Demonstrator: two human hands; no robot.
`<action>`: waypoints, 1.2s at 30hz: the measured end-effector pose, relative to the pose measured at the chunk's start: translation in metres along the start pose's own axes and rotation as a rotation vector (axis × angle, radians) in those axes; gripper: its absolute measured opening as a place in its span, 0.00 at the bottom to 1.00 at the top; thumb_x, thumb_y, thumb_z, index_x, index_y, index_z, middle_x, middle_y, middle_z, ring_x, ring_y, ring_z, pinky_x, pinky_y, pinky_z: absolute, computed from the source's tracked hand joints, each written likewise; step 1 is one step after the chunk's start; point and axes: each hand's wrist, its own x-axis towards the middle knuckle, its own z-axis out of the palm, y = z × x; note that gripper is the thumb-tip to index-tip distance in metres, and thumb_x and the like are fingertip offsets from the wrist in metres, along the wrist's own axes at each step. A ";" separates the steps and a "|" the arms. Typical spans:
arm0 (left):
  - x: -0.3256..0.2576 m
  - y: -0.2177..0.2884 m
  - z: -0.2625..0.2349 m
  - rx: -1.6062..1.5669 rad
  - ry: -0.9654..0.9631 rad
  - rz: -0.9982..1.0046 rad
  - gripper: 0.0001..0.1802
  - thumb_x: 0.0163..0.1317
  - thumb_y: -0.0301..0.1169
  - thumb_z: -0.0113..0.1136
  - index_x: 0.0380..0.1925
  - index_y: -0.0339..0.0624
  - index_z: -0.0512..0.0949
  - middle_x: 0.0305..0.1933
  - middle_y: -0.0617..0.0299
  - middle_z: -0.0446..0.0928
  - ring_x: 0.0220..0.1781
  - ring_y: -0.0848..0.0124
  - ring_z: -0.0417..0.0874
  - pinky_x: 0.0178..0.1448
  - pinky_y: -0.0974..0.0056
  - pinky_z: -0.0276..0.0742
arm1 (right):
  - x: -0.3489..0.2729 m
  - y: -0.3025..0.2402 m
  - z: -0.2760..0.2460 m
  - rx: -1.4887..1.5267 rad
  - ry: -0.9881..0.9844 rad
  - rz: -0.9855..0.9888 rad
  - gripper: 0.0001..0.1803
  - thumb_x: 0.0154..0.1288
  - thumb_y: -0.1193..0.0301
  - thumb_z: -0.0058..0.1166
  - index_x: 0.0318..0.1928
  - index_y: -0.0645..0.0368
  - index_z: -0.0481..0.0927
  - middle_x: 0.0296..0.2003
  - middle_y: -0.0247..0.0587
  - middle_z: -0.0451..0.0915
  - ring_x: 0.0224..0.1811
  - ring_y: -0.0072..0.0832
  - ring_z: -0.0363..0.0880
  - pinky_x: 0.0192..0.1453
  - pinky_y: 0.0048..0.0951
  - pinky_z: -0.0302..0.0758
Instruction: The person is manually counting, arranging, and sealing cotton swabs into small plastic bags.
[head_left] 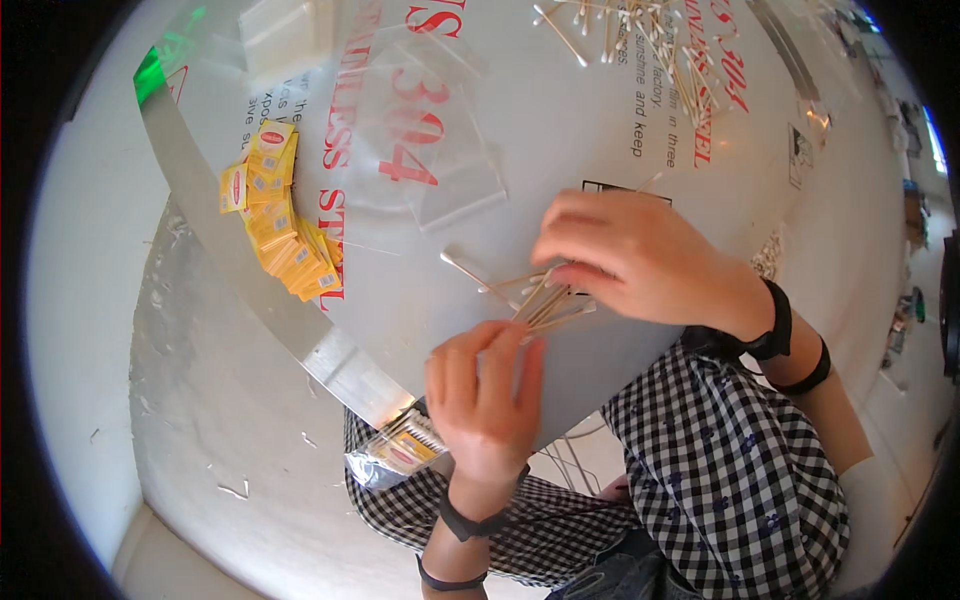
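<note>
Several cotton swabs (548,308) with wooden sticks lie bunched between my two hands over the table. The fingers of my left hand (485,390) are pinched on the near ends of the bunch. From the far side, my right hand (630,255) has its thumb and fingers closed on the swabs too. One loose swab (465,268) angles out to the left of the bunch. Beside my left wrist, a clear packet (405,448) with swabs and a yellow card inside rests at the table's near edge.
Yellow printed cards (285,235) lie fanned at the left. Flat clear plastic bags (455,185) spread across the middle, and a whitish stack (287,40) stands at the far left. A heap of loose swabs (655,40) lies at the far side. The metal table edge (240,260) curves along the left.
</note>
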 end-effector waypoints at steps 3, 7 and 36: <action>0.007 -0.006 -0.009 0.114 -0.016 -0.051 0.18 0.62 0.19 0.63 0.53 0.39 0.82 0.45 0.55 0.78 0.46 0.59 0.77 0.46 0.59 0.76 | 0.002 0.004 -0.011 -0.003 0.022 0.097 0.13 0.56 0.79 0.66 0.42 0.58 0.81 0.38 0.36 0.79 0.36 0.37 0.80 0.39 0.35 0.77; 0.017 -0.008 -0.008 0.123 -0.113 -0.081 0.30 0.52 0.15 0.60 0.58 0.43 0.82 0.48 0.53 0.74 0.48 0.57 0.75 0.50 0.55 0.77 | -0.012 0.006 -0.032 -0.005 -0.030 0.157 0.15 0.55 0.80 0.66 0.44 0.58 0.80 0.41 0.37 0.78 0.39 0.36 0.80 0.41 0.33 0.77; -0.011 0.023 0.004 0.232 -0.150 -0.067 0.34 0.66 0.36 0.63 0.69 0.31 0.67 0.73 0.42 0.67 0.75 0.45 0.68 0.75 0.44 0.61 | -0.016 0.012 0.006 -0.035 -0.023 -0.090 0.10 0.52 0.76 0.61 0.36 0.59 0.76 0.34 0.37 0.75 0.40 0.38 0.79 0.40 0.36 0.77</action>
